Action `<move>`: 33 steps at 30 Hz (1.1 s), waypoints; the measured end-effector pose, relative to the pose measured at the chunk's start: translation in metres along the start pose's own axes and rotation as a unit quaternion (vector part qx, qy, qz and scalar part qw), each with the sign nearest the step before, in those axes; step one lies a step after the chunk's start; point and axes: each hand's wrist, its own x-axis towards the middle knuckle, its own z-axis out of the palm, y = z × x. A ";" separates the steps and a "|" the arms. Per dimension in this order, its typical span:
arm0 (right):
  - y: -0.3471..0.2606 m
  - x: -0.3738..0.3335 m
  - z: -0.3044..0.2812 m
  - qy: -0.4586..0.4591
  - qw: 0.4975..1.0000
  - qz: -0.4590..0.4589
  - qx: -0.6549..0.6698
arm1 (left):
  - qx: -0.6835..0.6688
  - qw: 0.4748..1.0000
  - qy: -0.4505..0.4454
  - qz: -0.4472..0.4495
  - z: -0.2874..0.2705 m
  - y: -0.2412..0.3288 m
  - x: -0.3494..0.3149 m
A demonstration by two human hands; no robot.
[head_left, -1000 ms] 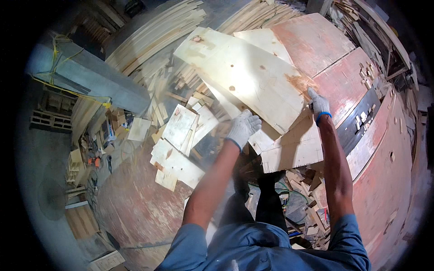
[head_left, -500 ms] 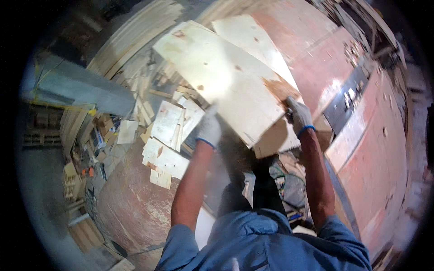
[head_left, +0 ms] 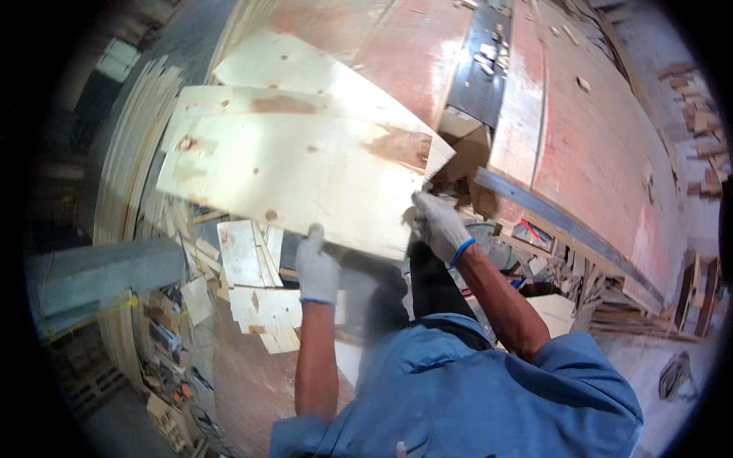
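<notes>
Plywood panel (head_left: 282, 172) fills the frame's centre-left. I see the left hand (head_left: 317, 267) clasping its lower edge, thumb on top, the right hand (head_left: 441, 227) clasping its right edge: a two-edge grip, likely for balance. Reddish counter (head_left: 611, 160) spans upper right; long wood strips (head_left: 126, 164) line upper left.

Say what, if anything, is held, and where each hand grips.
A pale, rectangular wooden board: the white-gloved left hand holds its near long edge, the white-gloved right hand its right short edge.
</notes>
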 end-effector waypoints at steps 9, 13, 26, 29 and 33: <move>-0.021 -0.081 -0.043 0.133 0.977 0.129 -0.104 | -0.282 0.946 0.138 -0.080 -0.041 0.032 -0.005; -0.013 -0.083 -0.047 0.227 0.962 0.149 -0.004 | -0.338 0.938 0.060 -0.042 -0.063 0.016 0.031; -0.038 -0.035 -0.167 0.271 0.947 0.148 0.087 | -0.223 0.973 0.048 0.028 0.074 0.125 0.099; -0.017 -0.008 -0.195 0.304 0.945 0.122 0.013 | -0.188 0.982 0.031 -0.001 0.125 0.143 0.142; 0.020 0.036 -0.227 0.306 0.944 0.126 0.003 | 0.020 0.998 0.026 0.057 0.134 0.107 0.204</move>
